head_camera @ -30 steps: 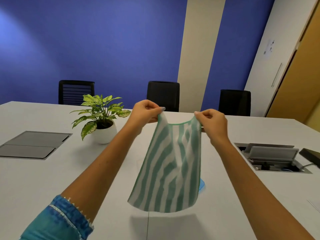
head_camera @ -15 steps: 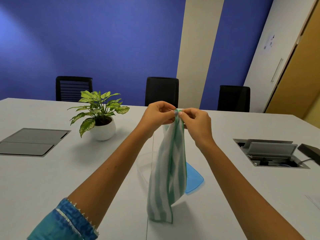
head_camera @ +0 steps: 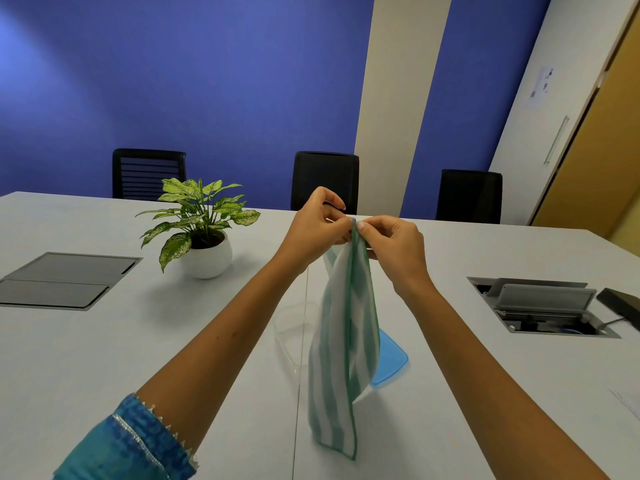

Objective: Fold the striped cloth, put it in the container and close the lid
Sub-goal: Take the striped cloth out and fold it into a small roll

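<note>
1. The white table [head_camera: 104, 358] fills the lower view, with a seam running toward the viewer under the hands.
2. 3 black chairs stand at its far edge against a blue wall: left chair [head_camera: 149, 173], middle chair [head_camera: 325, 180], right chair [head_camera: 469, 195].
3. A closed grey floor-box panel [head_camera: 65, 280] sits flush in the table at the left; an open cable box [head_camera: 542, 306] sits at the right.
4. A potted plant [head_camera: 202, 233] in a white pot stands left of the hands.
5. The striped cloth [head_camera: 343, 341], green and white, hangs doubled over in the air above the table, its top corners brought together and its lower end blurred.
6. The clear container [head_camera: 289, 337] rests on the table behind the cloth, open and partly hidden by it.
7. The blue lid [head_camera: 393, 363] lies flat on the table just right of the container, its left part behind the cloth.
8. The left hand [head_camera: 311, 232] pinches the cloth's top edge between thumb and fingers.
9. The right hand [head_camera: 391, 242] pinches the same top edge, fingertips touching those of the left.
</note>
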Demonstrator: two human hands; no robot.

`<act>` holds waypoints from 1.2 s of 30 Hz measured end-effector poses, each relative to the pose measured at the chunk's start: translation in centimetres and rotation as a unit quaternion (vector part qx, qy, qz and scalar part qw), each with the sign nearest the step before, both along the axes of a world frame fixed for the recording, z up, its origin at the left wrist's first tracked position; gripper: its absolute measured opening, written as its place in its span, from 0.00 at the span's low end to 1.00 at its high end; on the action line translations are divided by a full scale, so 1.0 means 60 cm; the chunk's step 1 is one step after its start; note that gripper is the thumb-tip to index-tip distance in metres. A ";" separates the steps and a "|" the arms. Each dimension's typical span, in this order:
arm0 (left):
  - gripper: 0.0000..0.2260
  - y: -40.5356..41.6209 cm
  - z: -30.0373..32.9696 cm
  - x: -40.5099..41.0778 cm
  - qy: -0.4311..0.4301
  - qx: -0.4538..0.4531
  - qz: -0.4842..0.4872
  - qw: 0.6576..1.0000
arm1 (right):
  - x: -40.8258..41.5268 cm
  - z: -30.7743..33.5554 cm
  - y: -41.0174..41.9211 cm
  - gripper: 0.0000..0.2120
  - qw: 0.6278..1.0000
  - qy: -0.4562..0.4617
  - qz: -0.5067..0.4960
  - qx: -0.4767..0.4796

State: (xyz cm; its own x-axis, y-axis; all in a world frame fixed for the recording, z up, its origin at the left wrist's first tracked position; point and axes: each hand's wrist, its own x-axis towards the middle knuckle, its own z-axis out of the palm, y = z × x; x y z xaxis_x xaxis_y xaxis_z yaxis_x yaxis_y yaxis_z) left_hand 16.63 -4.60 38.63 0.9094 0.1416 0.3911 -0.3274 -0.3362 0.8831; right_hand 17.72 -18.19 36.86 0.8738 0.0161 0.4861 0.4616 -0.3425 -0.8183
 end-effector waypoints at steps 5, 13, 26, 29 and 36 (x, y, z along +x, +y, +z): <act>0.13 -0.006 -0.003 0.003 -0.027 0.041 0.038 0.998 | 0.002 -0.003 0.004 0.08 0.999 -0.021 -0.039 0.008; 0.12 -0.008 -0.005 0.008 -0.054 0.017 0.041 0.998 | 0.004 0.008 -0.002 0.10 1.000 -0.011 0.013 -0.025; 0.15 0.068 -0.033 0.025 0.023 0.218 -0.071 0.973 | 0.018 0.034 -0.036 0.05 0.999 -0.024 0.037 0.007; 0.18 0.083 -0.055 0.035 0.064 0.355 -0.033 0.932 | 0.029 0.037 -0.049 0.06 0.999 -0.025 0.029 0.019; 0.18 0.098 0.002 0.040 -0.099 0.454 0.062 0.883 | 0.064 0.018 -0.077 0.05 0.998 -0.001 -0.035 0.042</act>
State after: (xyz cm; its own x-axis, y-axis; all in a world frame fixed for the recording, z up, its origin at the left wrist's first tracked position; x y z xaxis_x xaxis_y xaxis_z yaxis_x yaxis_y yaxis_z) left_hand 19.02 1.29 38.78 0.8095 -0.2190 0.5447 -0.3565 -0.9205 0.1598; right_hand 21.58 -22.83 37.96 0.8703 -0.0867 0.4847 0.4401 -0.3045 -0.8447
